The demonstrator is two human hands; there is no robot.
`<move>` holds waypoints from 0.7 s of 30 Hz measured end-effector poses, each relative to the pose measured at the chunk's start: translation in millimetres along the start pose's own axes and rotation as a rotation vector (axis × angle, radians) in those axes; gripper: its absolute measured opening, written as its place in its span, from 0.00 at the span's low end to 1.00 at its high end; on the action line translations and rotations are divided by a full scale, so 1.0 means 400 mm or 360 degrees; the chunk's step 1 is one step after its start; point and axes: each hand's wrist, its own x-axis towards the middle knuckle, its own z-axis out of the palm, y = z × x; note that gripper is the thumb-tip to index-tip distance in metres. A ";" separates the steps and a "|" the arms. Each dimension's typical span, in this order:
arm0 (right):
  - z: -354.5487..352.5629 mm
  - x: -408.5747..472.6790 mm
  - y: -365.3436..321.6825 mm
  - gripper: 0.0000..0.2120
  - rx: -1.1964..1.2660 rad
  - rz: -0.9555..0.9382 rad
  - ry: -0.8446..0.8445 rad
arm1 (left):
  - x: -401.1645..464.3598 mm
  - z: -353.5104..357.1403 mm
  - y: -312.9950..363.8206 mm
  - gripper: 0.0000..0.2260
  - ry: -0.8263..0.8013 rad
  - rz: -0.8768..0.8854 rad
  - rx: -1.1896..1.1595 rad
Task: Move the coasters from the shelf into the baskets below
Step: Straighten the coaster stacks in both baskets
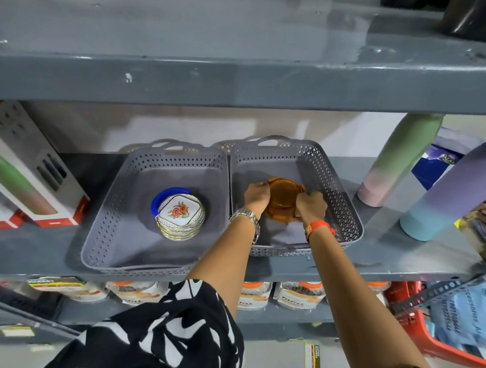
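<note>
Two grey perforated baskets sit side by side on the middle shelf. Inside the right basket (329,178), a stack of amber translucent coasters (282,192) is held from both sides. My left hand (256,195) grips its left edge, and my right hand (311,206) grips its right front edge. The left basket (115,208) holds a stack of white floral coasters (180,216) with gold rims, and a blue ring (163,197) lies behind them. The grey upper shelf (227,42) above shows no coasters.
Pastel bottles (399,160) lean at the right of the baskets, and boxed bottles (22,169) stand at the left. Packaged goods (299,294) fill the shelf below. A red basket (433,337) sits at lower right. Dark objects (467,2) stand on the upper shelf's right end.
</note>
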 end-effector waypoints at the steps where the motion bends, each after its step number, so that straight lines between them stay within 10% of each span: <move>1: -0.002 -0.002 -0.001 0.19 -0.0015 0.0003 -0.0006 | -0.003 0.000 -0.001 0.16 -0.0001 0.0000 -0.0009; 7: -0.015 -0.024 -0.021 0.22 -0.0087 -0.0110 -0.0007 | -0.040 -0.025 0.020 0.18 -0.0007 0.0342 -0.0049; 12: 0.031 -0.142 -0.088 0.23 -0.0016 -0.0624 0.0029 | -0.093 -0.170 0.046 0.19 0.0499 0.0770 -0.0320; 16: 0.121 -0.271 -0.128 0.19 0.0091 -0.0898 -0.0179 | -0.117 -0.299 -0.023 0.19 0.0863 0.0595 -0.0357; 21: 0.237 -0.376 -0.135 0.18 0.0203 -0.0329 -0.0761 | -0.098 -0.429 -0.140 0.20 0.0890 0.0055 -0.0495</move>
